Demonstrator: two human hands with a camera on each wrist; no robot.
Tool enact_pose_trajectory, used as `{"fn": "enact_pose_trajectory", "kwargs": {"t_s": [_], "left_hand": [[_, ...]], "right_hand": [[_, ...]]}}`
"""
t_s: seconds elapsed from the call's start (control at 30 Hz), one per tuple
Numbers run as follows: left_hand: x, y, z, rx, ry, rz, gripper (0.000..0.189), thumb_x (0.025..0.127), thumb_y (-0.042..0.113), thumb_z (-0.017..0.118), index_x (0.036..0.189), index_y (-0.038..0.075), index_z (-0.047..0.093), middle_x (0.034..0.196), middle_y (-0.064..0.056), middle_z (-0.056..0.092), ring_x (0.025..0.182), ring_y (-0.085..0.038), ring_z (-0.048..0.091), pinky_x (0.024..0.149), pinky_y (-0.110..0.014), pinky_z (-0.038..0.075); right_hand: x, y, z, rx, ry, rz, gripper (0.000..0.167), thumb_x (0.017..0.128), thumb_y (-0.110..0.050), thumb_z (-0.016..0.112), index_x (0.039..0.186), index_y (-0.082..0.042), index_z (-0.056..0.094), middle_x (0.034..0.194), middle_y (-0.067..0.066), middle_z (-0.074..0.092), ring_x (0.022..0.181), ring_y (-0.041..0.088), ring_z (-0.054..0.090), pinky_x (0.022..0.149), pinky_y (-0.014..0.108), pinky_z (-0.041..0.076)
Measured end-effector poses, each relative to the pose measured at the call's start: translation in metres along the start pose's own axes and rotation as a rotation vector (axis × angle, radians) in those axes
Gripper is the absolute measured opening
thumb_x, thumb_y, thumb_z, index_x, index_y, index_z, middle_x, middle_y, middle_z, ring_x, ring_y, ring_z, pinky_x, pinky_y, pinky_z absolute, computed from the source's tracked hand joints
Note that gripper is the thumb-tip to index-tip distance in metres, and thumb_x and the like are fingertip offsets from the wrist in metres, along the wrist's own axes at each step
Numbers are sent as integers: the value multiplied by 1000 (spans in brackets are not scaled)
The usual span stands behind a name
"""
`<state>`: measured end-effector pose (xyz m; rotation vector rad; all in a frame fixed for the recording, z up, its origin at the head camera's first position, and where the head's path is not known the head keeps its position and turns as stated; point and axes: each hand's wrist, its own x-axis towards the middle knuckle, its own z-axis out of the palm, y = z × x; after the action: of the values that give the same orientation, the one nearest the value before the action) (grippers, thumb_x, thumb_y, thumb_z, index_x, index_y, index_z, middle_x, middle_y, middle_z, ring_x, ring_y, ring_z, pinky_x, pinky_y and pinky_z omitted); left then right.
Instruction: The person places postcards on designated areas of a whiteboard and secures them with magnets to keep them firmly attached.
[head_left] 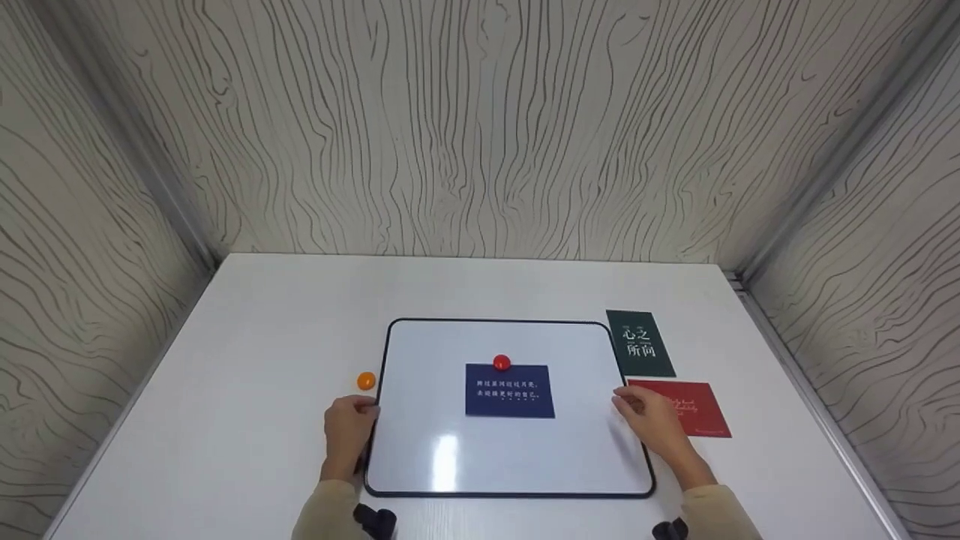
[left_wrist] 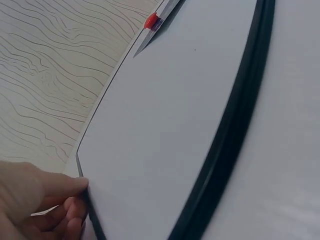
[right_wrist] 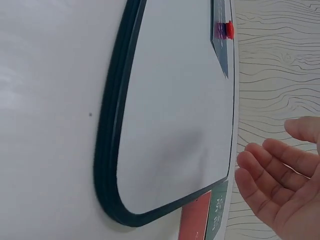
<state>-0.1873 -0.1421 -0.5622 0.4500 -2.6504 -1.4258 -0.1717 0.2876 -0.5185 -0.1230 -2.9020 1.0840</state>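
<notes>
A whiteboard (head_left: pixel 420 457) with a black frame lies on the table in the head view. My left hand (head_left: pixel 350 429) pinches its left edge, thumb on top of the frame and the other fingers curled below, as the left wrist view shows. Over the right edge hovers my right hand (head_left: pixel 654 420), its fingers loosely bent and nothing held; the right wrist view shows the hand (right_wrist: pixel 285 182) with thumb and fingers apart. On the board, a dark blue card (head_left: pixel 510 407) with white writing sits under a round red magnet (head_left: pixel 502 363) at its top edge.
Left of the board, just beyond my left hand, is a round orange magnet (head_left: pixel 366 381). A dark green card (head_left: pixel 643 364) and a red card (head_left: pixel 709 416) lie along the board's right side. Wood-patterned walls (head_left: pixel 480 150) enclose the white table (head_left: pixel 225 390).
</notes>
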Motion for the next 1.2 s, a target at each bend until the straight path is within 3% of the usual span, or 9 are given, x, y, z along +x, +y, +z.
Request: {"fn": "enact_pose_trajectory", "kwargs": {"t_s": [0.27, 0.5, 0.63, 0.87, 1.2], "left_hand": [[4, -2, -2, -13, -46, -28, 18, 87, 5, 64, 99, -8, 70, 93, -24, 71, 77, -21, 65, 74, -36, 58], [5, -4, -2, -7, -34, -17, 17, 86, 4, 65, 98, -8, 70, 92, -23, 71, 76, -22, 67, 73, -36, 58], [4, -2, -3, 3, -30, 3, 17, 85, 3, 65, 97, -9, 70, 91, -24, 71, 77, -24, 67, 73, -37, 57], [5, -1, -2, -13, -41, -35, 18, 88, 5, 64, 100, -8, 69, 94, -24, 70, 79, -24, 67, 75, -37, 58], [7, -4, 0, -14, -39, -51, 19, 87, 6, 64, 99, -8, 69, 94, -23, 71, 78, -22, 67, 74, -36, 58]], "right_hand": [[1, 9, -10, 8, 0, 24, 28, 92, -11, 61, 117, 1, 64, 110, 20, 69, 99, 29, 66, 83, 35, 59], [1, 16, -18, 8, -5, 42, 27, 93, -12, 60, 115, 2, 65, 107, 21, 70, 97, 29, 67, 78, 26, 58], [2, 20, -24, 5, 11, 44, 27, 93, -12, 60, 115, 4, 64, 108, 23, 70, 99, 33, 67, 83, 31, 58], [4, 30, -31, -34, 22, 55, 30, 94, -12, 58, 118, 6, 62, 115, 28, 66, 106, 39, 63, 93, 46, 54], [7, 48, -37, -62, 23, 93, 35, 95, -15, 56, 121, 9, 58, 117, 31, 63, 110, 44, 61, 95, 50, 53]]}}
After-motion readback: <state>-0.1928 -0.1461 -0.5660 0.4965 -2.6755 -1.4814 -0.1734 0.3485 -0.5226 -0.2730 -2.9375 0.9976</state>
